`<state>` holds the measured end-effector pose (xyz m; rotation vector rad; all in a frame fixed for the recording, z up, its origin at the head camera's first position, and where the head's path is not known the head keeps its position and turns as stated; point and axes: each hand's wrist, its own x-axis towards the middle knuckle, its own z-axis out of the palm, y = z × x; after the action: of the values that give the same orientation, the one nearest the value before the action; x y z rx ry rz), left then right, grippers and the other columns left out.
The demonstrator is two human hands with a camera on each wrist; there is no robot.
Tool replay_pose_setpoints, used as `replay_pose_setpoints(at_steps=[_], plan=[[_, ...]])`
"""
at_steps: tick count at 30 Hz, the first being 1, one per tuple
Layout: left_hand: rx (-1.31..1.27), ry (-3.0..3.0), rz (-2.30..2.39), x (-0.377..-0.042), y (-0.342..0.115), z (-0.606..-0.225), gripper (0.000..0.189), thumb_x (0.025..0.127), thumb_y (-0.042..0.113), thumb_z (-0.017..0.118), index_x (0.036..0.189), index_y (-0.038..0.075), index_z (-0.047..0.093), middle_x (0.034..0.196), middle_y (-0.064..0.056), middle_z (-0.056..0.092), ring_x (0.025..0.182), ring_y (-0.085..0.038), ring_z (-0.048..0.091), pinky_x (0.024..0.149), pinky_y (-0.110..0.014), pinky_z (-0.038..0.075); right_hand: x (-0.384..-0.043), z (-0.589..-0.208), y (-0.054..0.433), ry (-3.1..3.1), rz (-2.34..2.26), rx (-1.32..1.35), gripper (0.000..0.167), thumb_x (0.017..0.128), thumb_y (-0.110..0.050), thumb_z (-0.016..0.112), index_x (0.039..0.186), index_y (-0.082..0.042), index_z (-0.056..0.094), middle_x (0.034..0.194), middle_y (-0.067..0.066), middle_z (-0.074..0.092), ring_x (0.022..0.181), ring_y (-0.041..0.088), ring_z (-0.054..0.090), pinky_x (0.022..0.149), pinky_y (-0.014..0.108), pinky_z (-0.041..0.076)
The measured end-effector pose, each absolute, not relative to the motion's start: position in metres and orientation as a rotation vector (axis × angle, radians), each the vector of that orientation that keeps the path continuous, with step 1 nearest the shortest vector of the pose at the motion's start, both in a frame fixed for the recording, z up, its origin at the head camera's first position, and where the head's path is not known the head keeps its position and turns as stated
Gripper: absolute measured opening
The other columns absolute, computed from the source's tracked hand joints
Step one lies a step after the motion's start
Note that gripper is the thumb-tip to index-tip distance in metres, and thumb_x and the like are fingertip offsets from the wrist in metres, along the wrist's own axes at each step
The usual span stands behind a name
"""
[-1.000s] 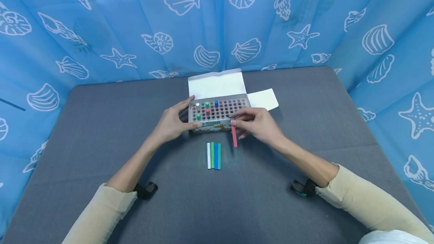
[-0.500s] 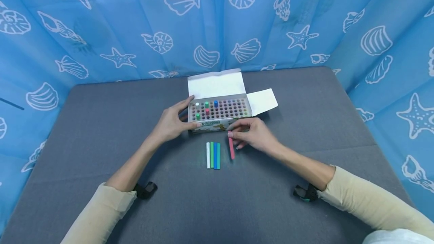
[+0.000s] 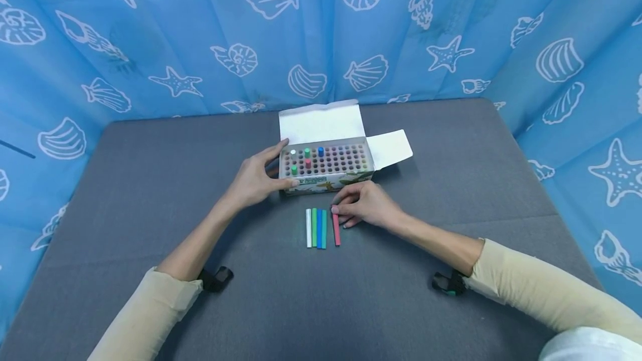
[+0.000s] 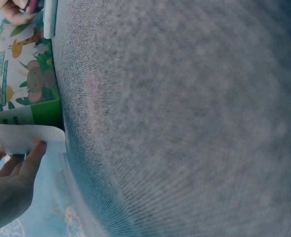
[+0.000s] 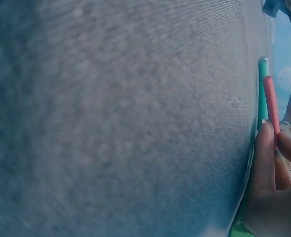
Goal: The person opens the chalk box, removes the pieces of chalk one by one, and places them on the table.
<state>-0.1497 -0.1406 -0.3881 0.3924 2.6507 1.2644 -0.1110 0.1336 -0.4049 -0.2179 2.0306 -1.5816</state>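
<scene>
In the head view, my right hand (image 3: pixel 367 205) pinches a red chalk stick (image 3: pixel 336 231) near its far end, just right of a row of loose chalk sticks (image 3: pixel 319 229) in white, green, blue and teal. A gap separates it from the teal one. The right wrist view shows the red chalk between thumb and fingers, beside the teal chalk (image 5: pixel 262 94). My left hand (image 3: pixel 256 180) grips the left end of an open chalk box (image 3: pixel 326 183), thumb at the front and a finger at the back corner. Several chalks stand in the holed tray (image 3: pixel 341 160) inside.
The box's white lid (image 3: pixel 322 124) stands raised at the back, and a side flap (image 3: pixel 390 148) sticks out right. A grey cloth (image 3: pixel 321 305) covers the table. A blue shell-patterned curtain (image 3: pixel 321 32) hangs behind and at both sides.
My right hand has carried the red chalk from the box's front edge toward me and slightly left, close to the loose row. My left hand stays on the box.
</scene>
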Motion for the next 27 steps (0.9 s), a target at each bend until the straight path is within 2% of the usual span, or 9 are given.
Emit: replay_pose_setpoints(at_steps=[13,27], plan=[[0.384,2.615,1.282,-0.1507,-0.1410,-0.3877,0.091,0.084,0.027,0.083,0.158,0.022,0.029,0.160,-0.014,0.029,0.143,-0.033,0.035,0.102,-0.039,0.053,-0.1134,-0.4092,0.1339,2.086,-1.498,-0.218,0.020,0.091,-0.005,0.072,0.108,0.006,0.072,0.085,0.013,0.074,0.072,0.023,0.073,0.067,0.036,0.065],[0.393,2.614,1.294,-0.1512,-0.1411,-0.3890,0.091,0.084,0.025,0.083,0.157,0.022,0.030,0.160,-0.014,0.029,0.143,-0.032,0.034,0.103,-0.039,0.053,-0.1164,-0.4063,0.1399,2.019,-1.544,-0.310,0.022,0.093,-0.002,0.068,0.113,0.007,0.068,0.092,0.016,0.072,0.077,0.026,0.073,0.070,0.039,0.065]])
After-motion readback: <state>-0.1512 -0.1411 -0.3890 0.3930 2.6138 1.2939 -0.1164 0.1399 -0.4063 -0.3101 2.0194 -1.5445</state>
